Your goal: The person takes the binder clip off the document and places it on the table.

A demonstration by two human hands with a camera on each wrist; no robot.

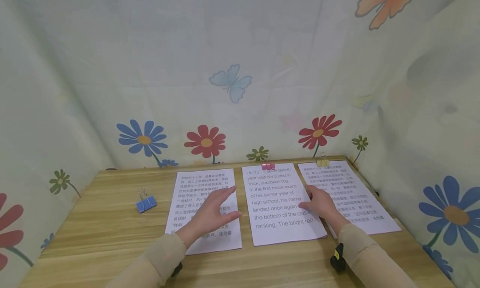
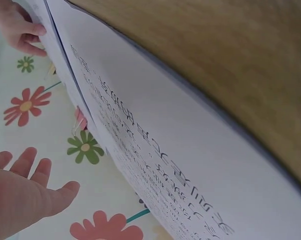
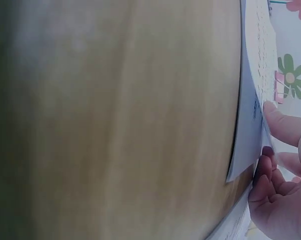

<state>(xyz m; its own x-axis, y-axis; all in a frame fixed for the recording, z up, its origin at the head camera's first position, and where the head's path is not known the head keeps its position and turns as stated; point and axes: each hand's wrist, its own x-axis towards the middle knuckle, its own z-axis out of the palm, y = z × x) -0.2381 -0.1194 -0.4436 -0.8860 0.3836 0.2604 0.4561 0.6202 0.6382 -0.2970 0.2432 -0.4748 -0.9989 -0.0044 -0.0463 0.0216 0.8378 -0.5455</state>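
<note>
Three printed paper stacks lie side by side on the table. My left hand (image 1: 210, 213) hovers over the left stack (image 1: 202, 181), its fingers extended and thumb apart, holding nothing. The middle stack (image 1: 275, 234) carries English text and a pink binder clip (image 1: 268, 166) on its top edge. At its right edge, my right hand (image 1: 324, 204) pinches the paper; in the right wrist view the thumb (image 3: 283, 122) lies on the page side, with curled fingers at the edge. The right stack (image 1: 363, 215), partly behind that hand, bears a yellow binder clip (image 1: 323, 161).
A blue binder clip (image 1: 146, 204) lies on the wooden table (image 1: 108, 229), left of the papers. A flower-and-butterfly printed curtain (image 1: 168, 83) surrounds the table at the back and sides.
</note>
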